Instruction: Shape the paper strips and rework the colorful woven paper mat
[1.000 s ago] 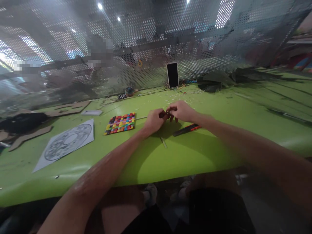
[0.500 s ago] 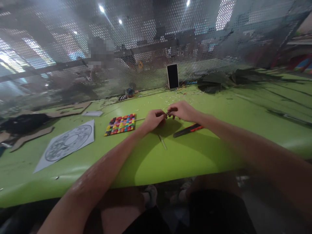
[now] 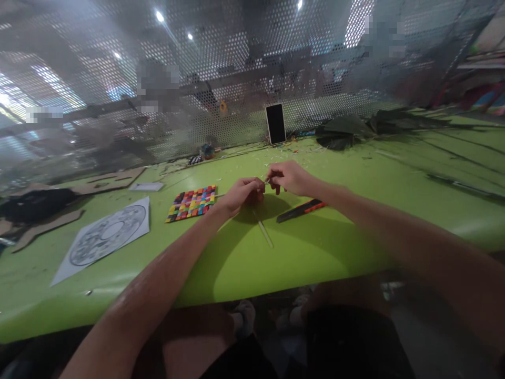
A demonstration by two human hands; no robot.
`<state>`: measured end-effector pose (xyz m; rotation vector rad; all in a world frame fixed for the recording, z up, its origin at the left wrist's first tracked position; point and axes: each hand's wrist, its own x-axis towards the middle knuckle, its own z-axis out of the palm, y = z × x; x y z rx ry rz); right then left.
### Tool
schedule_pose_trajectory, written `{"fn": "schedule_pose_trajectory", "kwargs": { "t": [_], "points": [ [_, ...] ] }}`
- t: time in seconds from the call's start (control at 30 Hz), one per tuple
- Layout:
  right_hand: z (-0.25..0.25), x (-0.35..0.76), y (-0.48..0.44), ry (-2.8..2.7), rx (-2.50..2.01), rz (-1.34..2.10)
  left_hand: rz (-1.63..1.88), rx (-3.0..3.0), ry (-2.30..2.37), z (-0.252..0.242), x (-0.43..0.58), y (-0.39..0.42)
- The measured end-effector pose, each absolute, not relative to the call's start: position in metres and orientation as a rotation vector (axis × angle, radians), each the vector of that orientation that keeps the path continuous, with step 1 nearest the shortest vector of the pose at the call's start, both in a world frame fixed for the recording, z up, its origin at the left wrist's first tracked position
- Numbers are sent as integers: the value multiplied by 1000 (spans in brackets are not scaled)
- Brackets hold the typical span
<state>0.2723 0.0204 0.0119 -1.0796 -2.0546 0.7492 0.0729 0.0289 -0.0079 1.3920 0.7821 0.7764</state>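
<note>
My left hand (image 3: 246, 193) is closed in a pinch just above the green table. My right hand (image 3: 287, 178) pinches close to its fingertips, and a small bit of a thin pale strip (image 3: 267, 182) shows between the two hands. Below my left hand, a narrow pale length (image 3: 263, 231) slants toward me. Another pale end sticks out left of that hand, beside a woven multicoloured square mat (image 3: 191, 203). Whether these ends belong to one strip is hidden by my fingers. A black and red utility knife (image 3: 300, 210) lies under my right wrist.
A printed sheet with a ring pattern (image 3: 108, 231) lies at left, near cut cardboard (image 3: 114, 179) and a black bundle (image 3: 37, 204). A dark-screened tablet (image 3: 275, 123) leans against the perforated metal screen (image 3: 236, 79). Long green leaves (image 3: 351, 129) spread at right on the green table (image 3: 252, 273).
The view has shifted slightly, moving everything a little left. My hands have shifted slightly, and more of the pale length below my left hand shows.
</note>
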Motion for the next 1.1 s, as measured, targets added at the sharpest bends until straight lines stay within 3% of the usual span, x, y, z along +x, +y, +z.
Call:
{"fn": "schedule_pose_trajectory", "kwargs": {
  "t": [0.63, 0.9, 1.1],
  "points": [
    [12, 267, 15, -1929, -1259, 657, 817, 1515, 779, -4, 80, 22],
    [8, 272, 19, -1982, -1304, 465, 826, 1589, 777, -7, 78, 24],
    [9, 284, 26, -2163, -1166, 600, 875, 1531, 789, -11, 75, 28]
  ]
}}
